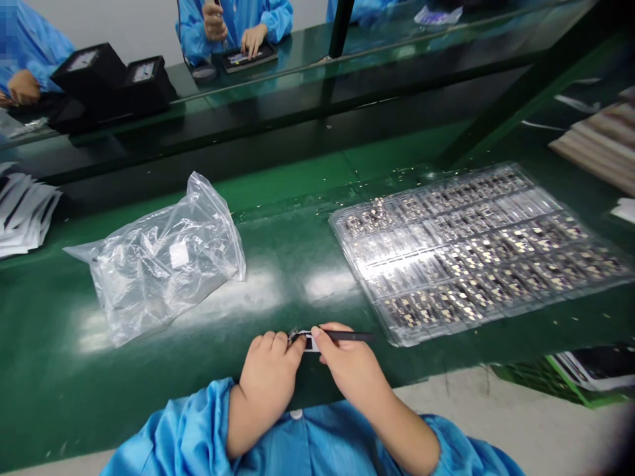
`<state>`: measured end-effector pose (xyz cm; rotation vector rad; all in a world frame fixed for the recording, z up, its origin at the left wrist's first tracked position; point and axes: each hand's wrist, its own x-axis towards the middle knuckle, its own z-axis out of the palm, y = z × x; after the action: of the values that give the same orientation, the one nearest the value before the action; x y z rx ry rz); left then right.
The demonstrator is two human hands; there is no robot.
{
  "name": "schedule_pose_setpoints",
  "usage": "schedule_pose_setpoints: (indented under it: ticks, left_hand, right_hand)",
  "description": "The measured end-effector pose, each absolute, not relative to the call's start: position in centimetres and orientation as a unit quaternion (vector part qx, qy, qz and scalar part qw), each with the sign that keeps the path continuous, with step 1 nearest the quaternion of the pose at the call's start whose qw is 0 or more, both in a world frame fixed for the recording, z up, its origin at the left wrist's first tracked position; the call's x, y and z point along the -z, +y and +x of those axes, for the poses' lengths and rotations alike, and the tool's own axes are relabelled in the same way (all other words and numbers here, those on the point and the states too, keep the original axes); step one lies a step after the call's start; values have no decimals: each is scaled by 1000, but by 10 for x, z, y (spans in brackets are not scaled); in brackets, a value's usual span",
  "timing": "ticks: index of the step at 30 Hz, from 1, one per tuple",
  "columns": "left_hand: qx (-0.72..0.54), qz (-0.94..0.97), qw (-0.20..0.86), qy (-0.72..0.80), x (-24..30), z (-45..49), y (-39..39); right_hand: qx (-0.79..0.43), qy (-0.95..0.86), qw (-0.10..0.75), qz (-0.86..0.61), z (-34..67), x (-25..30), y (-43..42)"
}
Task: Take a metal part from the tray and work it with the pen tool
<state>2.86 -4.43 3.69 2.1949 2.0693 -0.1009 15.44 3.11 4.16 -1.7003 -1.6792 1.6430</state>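
Two hands work close together at the green worktop's [124, 390] near edge: left hand [270, 370] pinches a small white-and-black component [310, 342] steady, right hand [352, 370] firmly grips slim black tweezers [350, 336] against it.

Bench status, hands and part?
Left hand pinching small component. Right hand holding slim black tool to it. Blister tray and plastic bag ahead, apart from hands.

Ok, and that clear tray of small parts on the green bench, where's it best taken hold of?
Probably take the clear plastic tray by its near long rim, coming from the seated person's side. That flat edge lies closest to the right hand and looks free of parts, while the pockets inside hold small parts.
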Motion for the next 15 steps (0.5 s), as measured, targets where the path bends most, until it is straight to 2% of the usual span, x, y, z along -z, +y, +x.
schedule_pose_setpoints:
  ticks: [15]
  left_hand:
    - [53, 712, 46, 699, -41, 42, -41]
  right_hand:
    - [-552, -585, 119, -583, 154, -40, 30]
